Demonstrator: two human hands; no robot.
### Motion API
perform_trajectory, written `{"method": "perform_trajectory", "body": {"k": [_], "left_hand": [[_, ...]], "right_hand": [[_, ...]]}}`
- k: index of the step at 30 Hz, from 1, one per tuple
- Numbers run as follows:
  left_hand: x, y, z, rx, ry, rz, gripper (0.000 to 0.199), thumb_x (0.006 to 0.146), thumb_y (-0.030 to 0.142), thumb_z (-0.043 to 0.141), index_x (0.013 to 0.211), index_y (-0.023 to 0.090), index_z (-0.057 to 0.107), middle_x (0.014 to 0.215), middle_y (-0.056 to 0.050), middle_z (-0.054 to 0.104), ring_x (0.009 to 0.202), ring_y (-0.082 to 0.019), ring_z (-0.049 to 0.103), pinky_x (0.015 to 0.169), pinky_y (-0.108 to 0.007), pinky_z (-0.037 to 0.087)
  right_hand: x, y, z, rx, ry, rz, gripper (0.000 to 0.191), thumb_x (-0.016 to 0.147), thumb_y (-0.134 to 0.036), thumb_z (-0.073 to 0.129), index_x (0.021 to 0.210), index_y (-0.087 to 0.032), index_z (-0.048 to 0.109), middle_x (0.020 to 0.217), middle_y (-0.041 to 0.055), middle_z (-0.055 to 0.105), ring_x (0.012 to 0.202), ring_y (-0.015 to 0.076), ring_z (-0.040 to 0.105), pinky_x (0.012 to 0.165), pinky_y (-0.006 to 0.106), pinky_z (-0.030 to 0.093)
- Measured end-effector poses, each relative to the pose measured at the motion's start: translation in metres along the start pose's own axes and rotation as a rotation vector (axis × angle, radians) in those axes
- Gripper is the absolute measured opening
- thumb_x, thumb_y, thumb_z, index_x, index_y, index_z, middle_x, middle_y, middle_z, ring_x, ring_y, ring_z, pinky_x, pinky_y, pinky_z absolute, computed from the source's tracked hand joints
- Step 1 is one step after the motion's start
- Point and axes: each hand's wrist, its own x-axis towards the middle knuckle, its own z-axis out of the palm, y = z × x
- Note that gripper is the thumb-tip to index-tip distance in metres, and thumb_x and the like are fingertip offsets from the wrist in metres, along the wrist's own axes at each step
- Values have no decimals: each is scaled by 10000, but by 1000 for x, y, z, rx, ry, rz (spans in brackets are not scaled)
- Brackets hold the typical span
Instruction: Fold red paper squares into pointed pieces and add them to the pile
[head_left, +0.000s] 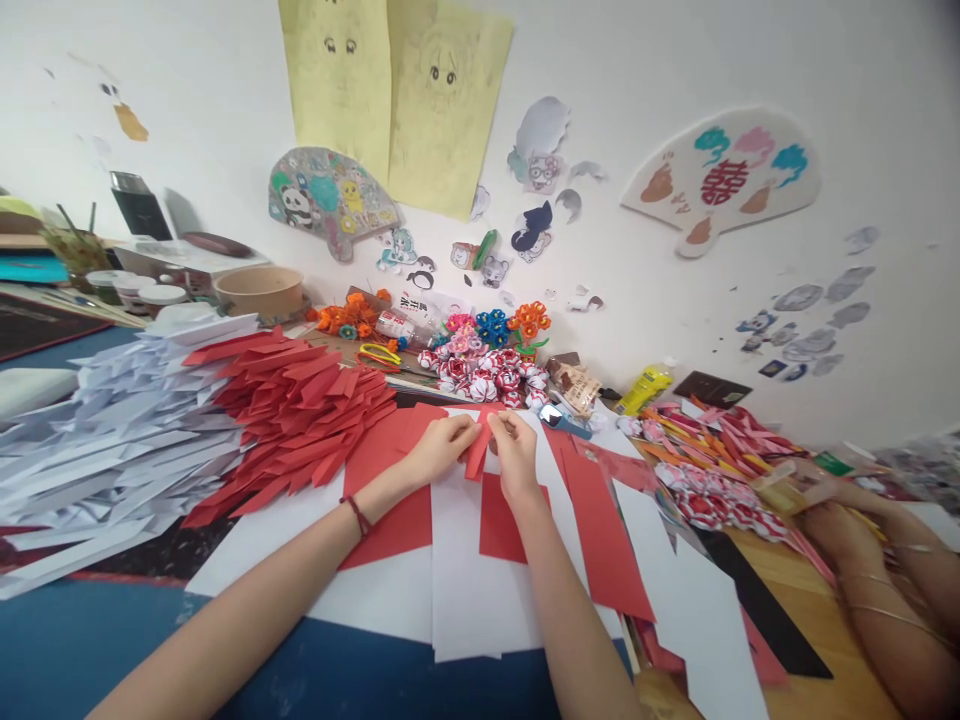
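Note:
Between my two hands is a narrow strip of folded red paper (pixel 475 462), held over the sheets in the middle of the table. My left hand (pixel 441 446) pinches its upper left side. Thumb and fingers of my right hand (pixel 513 445) grip it from the right. Below them lie white paper sheets (pixel 459 600), with a red paper square (pixel 501 535) partly under my right wrist. A larger red sheet (pixel 397 530) rests beneath my left forearm. Left of my hands, folded red strips (pixel 300 420) are heaped against a pile of folded white strips (pixel 142 430).
Red and white paper flowers (pixel 487 378) stand at the back by the wall. A blue-banded watch (pixel 564 420) lies right of my hands, near a yellow bottle (pixel 645 387). At far right, another person's hands (pixel 840 525) work beside paper strips (pixel 731 430).

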Motion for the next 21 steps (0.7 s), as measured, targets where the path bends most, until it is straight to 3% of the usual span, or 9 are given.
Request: {"method": "perform_trajectory", "body": {"k": [7, 14, 21], "left_hand": [[-1, 9, -2, -115, -70, -11, 357, 876, 416, 430, 619, 169, 443, 562, 19, 517, 539, -93, 473, 551, -203, 364], [-8, 8, 5, -241, -195, -31, 314, 855, 433, 480, 699, 161, 496, 624, -3, 581, 579, -104, 547, 579, -211, 427], [-5, 4, 14, -304, -189, -16, 318, 856, 452, 474, 718, 165, 469, 676, -12, 588, 581, -96, 543, 589, -215, 436]], "right_hand": [[0, 0, -1, 64, 59, -32, 261, 736, -384, 670, 657, -178, 530, 578, -56, 430, 494, 69, 342, 454, 208, 269], [6, -2, -9, 197, 238, -12, 289, 659, -351, 719, 617, -183, 488, 532, -77, 404, 455, 59, 327, 438, 203, 264], [8, -1, -11, 193, 302, -60, 309, 657, -414, 720, 659, -166, 535, 594, -47, 471, 519, 78, 418, 482, 206, 352]]}}
